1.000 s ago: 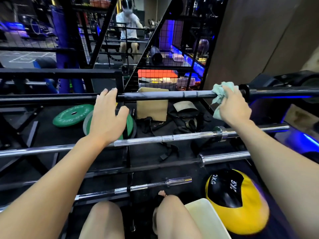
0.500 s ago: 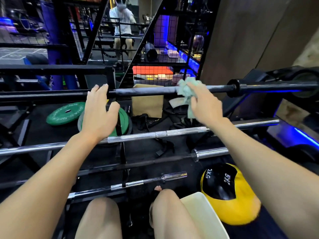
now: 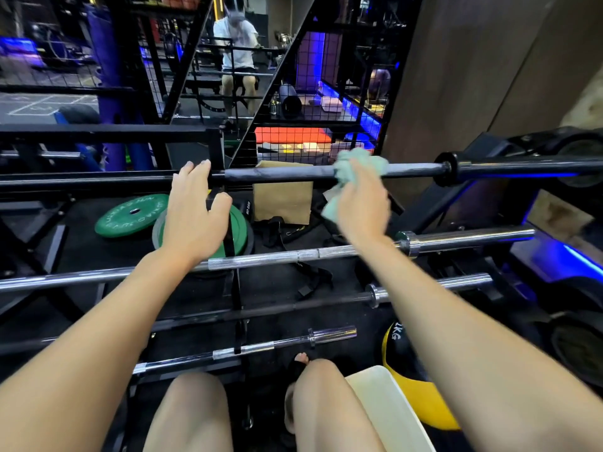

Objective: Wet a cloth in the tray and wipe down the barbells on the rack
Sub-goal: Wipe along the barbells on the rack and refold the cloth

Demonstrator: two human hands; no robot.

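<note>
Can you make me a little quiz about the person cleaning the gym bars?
1. Which hand holds the green cloth?
2. True or false: the cloth is on the top black barbell.
3. What does the left hand touch? A) yellow ball B) top barbell C) white tray

Key:
1. The right hand.
2. True.
3. B.

My right hand (image 3: 363, 203) blurs with the cloth (image 3: 355, 168); the tray (image 3: 391, 409) and yellow ball (image 3: 424, 406) are partly hidden by my arm.
</note>
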